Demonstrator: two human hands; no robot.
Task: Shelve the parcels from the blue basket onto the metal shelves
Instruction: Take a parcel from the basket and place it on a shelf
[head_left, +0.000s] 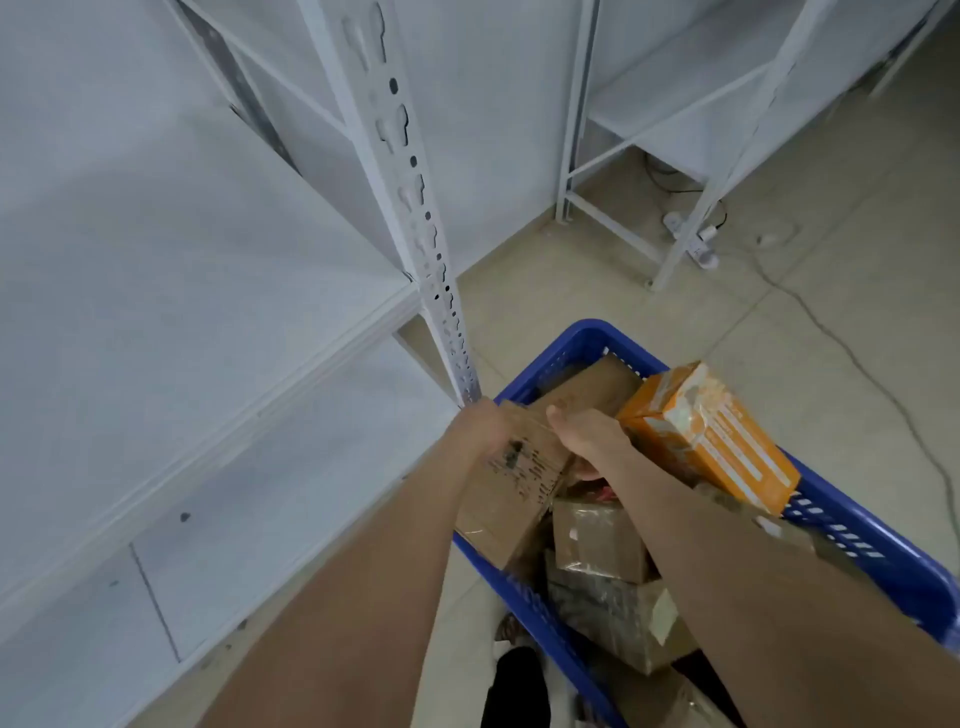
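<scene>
Left grip (480, 428) and right grip (589, 439), reaching in from 6 o'clock, each clasp one side of brown parcel (524, 473), which sits tilted at the basket's 9 o'clock side | metal shelves (208, 312), white, 9 to 12 o'clock | blue basket (883, 566) on floor, 5 o'clock, more parcels (597, 540) inside | orange box (711, 431) tilted at basket's 3 o'clock rim | power strip (701, 244), 1 o'clock

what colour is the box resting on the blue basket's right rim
The box is orange with white label lines, clearest in the head view.
</scene>
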